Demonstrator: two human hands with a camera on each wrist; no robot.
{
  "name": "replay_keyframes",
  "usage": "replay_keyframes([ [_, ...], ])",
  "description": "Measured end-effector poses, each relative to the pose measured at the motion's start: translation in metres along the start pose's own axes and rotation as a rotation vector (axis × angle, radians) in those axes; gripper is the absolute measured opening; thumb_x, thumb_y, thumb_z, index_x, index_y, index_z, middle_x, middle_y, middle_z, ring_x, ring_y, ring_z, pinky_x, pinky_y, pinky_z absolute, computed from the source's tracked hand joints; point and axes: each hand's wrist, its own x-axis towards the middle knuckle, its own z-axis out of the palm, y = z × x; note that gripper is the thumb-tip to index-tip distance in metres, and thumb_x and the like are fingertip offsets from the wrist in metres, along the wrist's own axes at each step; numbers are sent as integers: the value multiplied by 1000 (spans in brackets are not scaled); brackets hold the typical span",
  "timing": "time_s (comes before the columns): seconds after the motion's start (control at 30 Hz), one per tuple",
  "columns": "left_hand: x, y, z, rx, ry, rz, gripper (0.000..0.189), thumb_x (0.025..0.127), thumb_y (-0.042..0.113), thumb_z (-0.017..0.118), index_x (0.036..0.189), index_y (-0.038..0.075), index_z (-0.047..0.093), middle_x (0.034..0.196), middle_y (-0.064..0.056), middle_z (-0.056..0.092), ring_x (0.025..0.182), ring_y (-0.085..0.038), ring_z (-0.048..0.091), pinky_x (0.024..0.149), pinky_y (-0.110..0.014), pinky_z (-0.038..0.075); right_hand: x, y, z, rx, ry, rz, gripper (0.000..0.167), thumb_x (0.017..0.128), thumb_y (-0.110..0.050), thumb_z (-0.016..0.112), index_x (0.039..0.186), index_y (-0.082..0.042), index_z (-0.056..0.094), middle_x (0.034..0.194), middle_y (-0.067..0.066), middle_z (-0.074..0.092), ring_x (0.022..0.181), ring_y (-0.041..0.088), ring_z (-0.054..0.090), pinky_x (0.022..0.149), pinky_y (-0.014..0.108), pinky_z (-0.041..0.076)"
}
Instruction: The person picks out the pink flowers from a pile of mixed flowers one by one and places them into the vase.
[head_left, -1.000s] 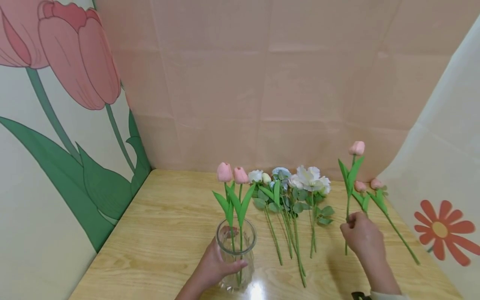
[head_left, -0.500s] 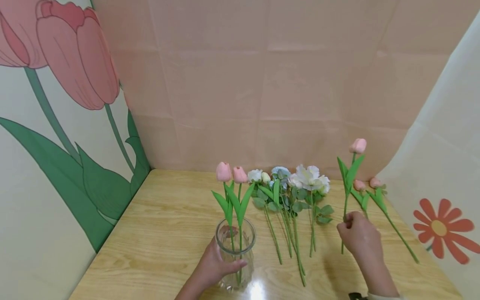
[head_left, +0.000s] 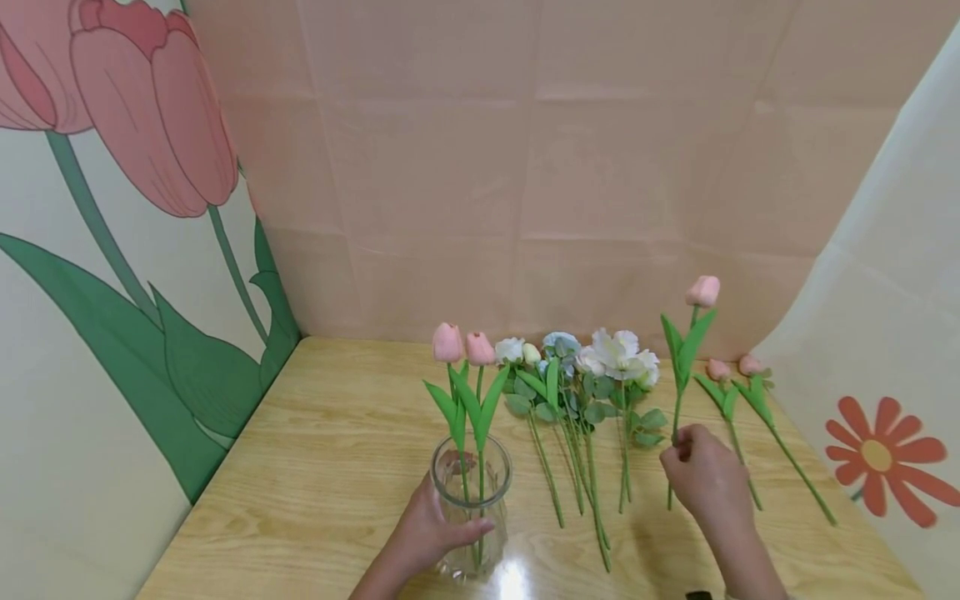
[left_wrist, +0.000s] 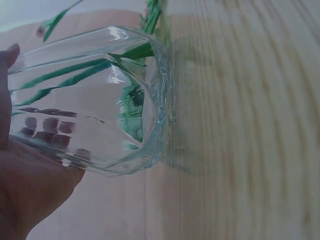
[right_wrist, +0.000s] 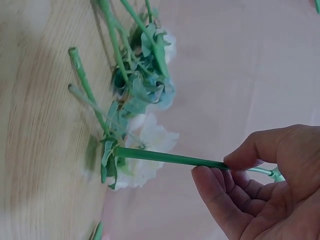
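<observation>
A clear glass vase (head_left: 472,483) stands on the table, my left hand (head_left: 431,529) curled round its side with the thumb in front. Two pink tulips (head_left: 463,343) rise upright from it, their green stems visible through the glass in the left wrist view. My right hand (head_left: 708,475) pinches a third pink tulip (head_left: 702,292) by its stem between thumb and fingers, bloom up. In the right wrist view the bare lower stem (right_wrist: 170,158) sticks out past the fingertips. The held tulip is to the right of the vase, above the table.
Between the hands lie several white and blue flowers (head_left: 618,357) with long stems toward me. Two more pink tulips (head_left: 750,365) lie at the right of the wooden table (head_left: 315,467). A plain pinkish backdrop (head_left: 517,183) hangs behind, with flower-printed sheets (head_left: 877,333) at the sides.
My right hand has moved a little to the left with the tulip, uncovering the stem of a tulip lying behind it. My left hand and the vase have stayed put.
</observation>
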Motion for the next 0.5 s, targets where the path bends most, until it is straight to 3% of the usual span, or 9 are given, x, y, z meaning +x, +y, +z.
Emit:
replay_keyframes([
  [0.5,0,-1,0,-2,-1,-11,88,71,39,91,145,29,44,144,-11,54,133,-44,48,103,-75,36,-5,-16,2,24,15,10,25,86,-13,60,104,3,61,86,13,69,74,26,63,60,38,49],
])
